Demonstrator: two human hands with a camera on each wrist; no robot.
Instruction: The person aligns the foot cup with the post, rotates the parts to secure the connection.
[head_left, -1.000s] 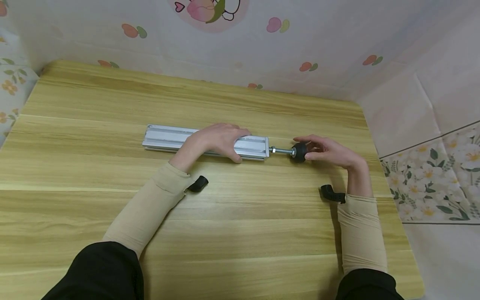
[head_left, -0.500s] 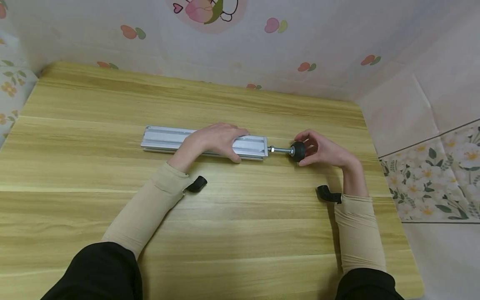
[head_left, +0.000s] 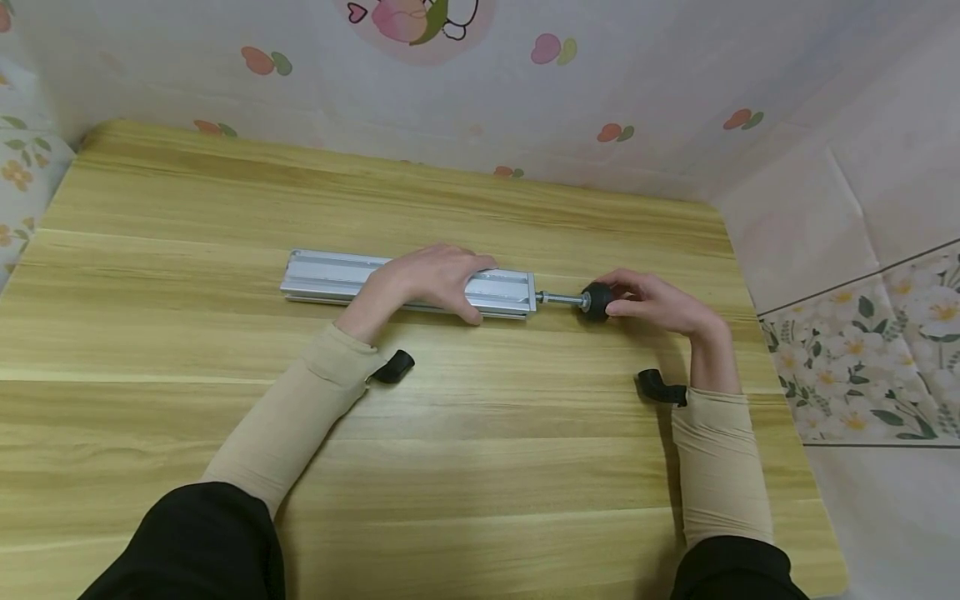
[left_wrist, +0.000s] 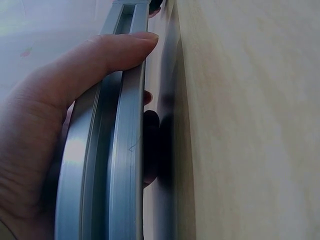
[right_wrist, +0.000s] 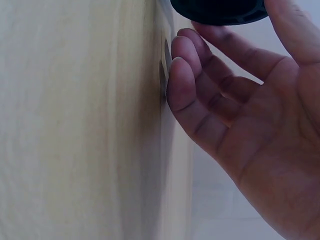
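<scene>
Tabletop [head_left: 480, 467], wood-grained, fills most of the head view & gives the work a flat base. Alum. profile [head_left: 504, 292], a slotted bar, lies crosswise mid-table, side-on to the person, presumably so each hand reaches its own portion w/o crossing; whether its underside meets the wood throughout can't be told. L hand [head_left: 438, 279] grasps the profile R of its middle, thumb over the near side, fingers over the far; the L wrist view shows the thumb across the slot & fingertips past the edge. Such a grip probably steadies the bar vs. rolling, close to where the other hand acts. R hand [head_left: 648, 300] holds the black foot [head_left: 596, 302] btwn thumb & forefinger, its other fingers bent & apart from it; coming from the outer side, it leaves the hardware in sight. Black foot sits just beyond the profile's R end; its round rim likely suits fingertip turning or steadying, which of the two being unclear. Threaded rod [head_left: 564, 300] spans the gap, approx. in line w/ the bar. Hex nut [head_left: 545, 298], smallest, sits on the rod nr. the profile, perhaps as a lock; tightness n/a from here.
</scene>
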